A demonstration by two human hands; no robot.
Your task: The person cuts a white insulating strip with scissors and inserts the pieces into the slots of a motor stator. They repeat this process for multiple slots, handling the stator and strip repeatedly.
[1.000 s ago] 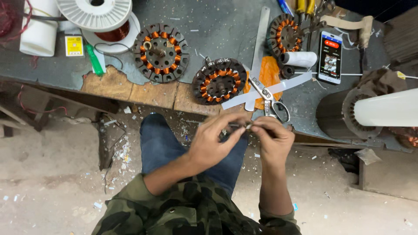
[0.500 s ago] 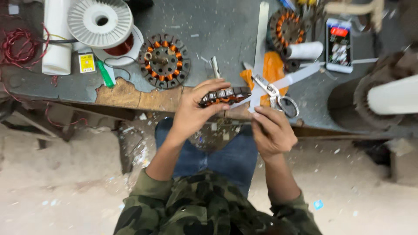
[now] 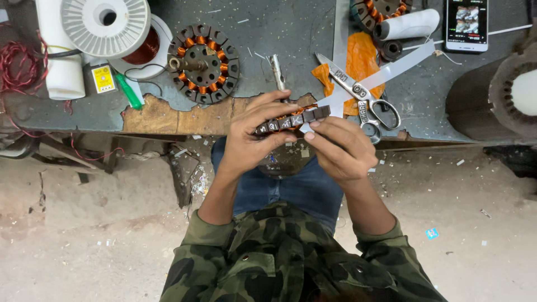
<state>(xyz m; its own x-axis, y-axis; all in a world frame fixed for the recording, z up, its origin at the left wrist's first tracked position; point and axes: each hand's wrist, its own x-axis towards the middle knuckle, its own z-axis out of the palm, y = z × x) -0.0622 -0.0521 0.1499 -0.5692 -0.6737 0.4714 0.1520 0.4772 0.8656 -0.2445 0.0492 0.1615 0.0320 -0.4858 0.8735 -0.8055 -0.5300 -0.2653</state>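
I hold a stator (image 3: 291, 121) edge-on at the centre of the frame, just off the near edge of the table (image 3: 263, 33), above my jeans. My left hand (image 3: 254, 140) is closed around its left part, fingers curled over the rim. My right hand (image 3: 340, 146) grips the right end, fingertips (image 3: 311, 124) pressed on the dark teeth. Copper windings show behind the rim. On the table, 1 more stator (image 3: 203, 62) lies at the upper left of centre, beside a white spool (image 3: 106, 23). Scissors (image 3: 358, 96) lie on an orange cloth (image 3: 358, 61) just right of my hands, touching a pale strip (image 3: 386, 70). A phone (image 3: 466, 23) lies at the upper right.
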